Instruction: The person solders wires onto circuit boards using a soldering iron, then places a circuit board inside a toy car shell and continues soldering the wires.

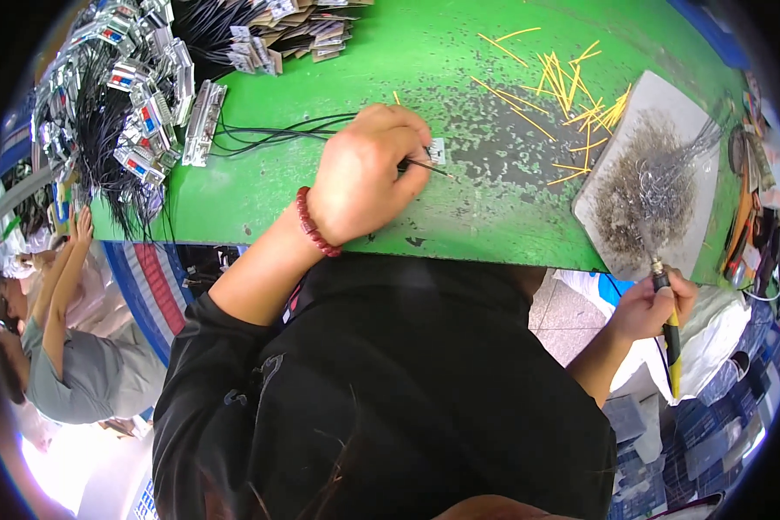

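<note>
My left hand [368,169], with a dark red bead bracelet at its wrist, pinches a thin black wire [432,167] whose bare end points right. More black wires [277,132] run from this hand to a silver metal connector piece [204,124] on its left. A small whitish part [438,151] lies just beyond the fingertips. At the right edge of the table my right hand [659,305] is closed round a soldering iron [671,334] with a black and yellow handle. Its metal end reaches over a scorched grey board [611,169], where a tangle of thin solder wire [672,173] lies.
Yellow thin tubes [563,82] are scattered over the worn green table [494,230]. Heaps of wired metal connectors [143,108] and brown card pieces [316,30] cover its far left. Tools [744,208] crowd the right edge. Another person [87,364] works at the left.
</note>
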Demonstrator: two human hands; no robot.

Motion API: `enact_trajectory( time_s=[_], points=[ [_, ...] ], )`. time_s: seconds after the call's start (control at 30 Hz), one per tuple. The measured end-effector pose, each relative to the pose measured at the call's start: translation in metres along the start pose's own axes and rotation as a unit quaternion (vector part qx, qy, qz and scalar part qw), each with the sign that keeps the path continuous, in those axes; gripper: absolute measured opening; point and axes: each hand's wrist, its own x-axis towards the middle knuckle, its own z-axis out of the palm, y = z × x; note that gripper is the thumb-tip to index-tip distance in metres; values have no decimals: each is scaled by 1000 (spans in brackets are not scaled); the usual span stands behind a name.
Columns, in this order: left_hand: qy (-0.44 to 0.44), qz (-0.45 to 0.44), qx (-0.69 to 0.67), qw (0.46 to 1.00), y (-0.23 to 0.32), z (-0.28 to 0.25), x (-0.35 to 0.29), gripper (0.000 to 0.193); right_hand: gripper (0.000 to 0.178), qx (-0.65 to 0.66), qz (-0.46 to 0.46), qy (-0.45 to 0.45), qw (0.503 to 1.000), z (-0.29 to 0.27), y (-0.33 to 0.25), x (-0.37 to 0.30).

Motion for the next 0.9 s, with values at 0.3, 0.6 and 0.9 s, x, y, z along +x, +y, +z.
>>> enact_trajectory(
  time_s=[0.3, 0.6, 0.9],
  points=[
    [29, -1, -12, 1000, -2, 0, -1, 10, 24, 130, 109, -275, 946, 112, -22, -61],
    [32, -36, -2, 999, 1, 0, -1, 12, 25, 89, 98, -317, 939, 126, -18, -61],
    [34, -40, 7, 999, 2, 0, -1, 12, 26, 80, 97, -337, 933, 127, -19, -59]
  ],
)
